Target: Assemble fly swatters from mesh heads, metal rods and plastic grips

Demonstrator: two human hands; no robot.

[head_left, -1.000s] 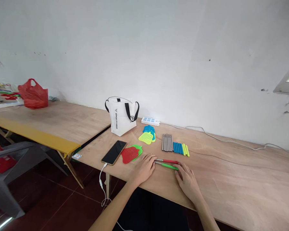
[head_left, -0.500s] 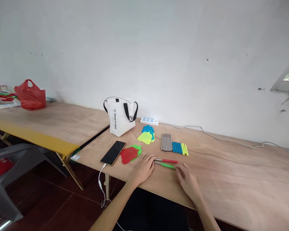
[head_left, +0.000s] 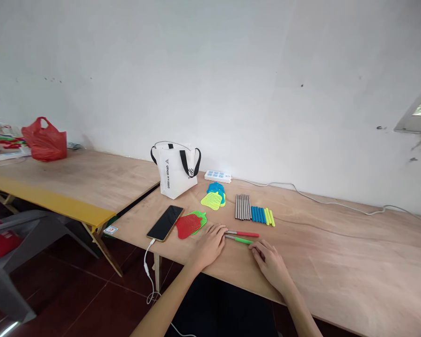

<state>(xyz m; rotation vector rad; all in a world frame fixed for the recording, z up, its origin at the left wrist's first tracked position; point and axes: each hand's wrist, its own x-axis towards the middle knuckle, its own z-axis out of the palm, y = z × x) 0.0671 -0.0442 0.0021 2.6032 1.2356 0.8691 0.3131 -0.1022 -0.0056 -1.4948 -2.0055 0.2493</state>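
Two metal rods with coloured handles lie side by side on the table, the red handle point(head_left: 248, 234) behind the green handle point(head_left: 243, 240). My left hand point(head_left: 212, 243) rests on the wood with its fingers closed over the left ends of the rods, seemingly gripping the green-handled one; the fingertips partly hide them. At the other side, my right hand point(head_left: 269, 262) is curled with its fingers closed on the right end of the green handle. Left of my left hand, a red mesh swatter head point(head_left: 188, 225) overlaps a green swatter head point(head_left: 201, 219).
Behind my hands lie a row of grey metal tubes point(head_left: 243, 207), blue handles point(head_left: 258, 214) and yellow handles point(head_left: 269, 217). Yellow point(head_left: 211, 201) and blue swatter heads point(head_left: 215, 188) sit near a power strip point(head_left: 218, 176). A phone point(head_left: 164, 223) and white bag point(head_left: 178, 175) are left.
My right hand has moved a little left along the green handle, covering more of its end. My left hand and the red-handled rod have stayed in place.
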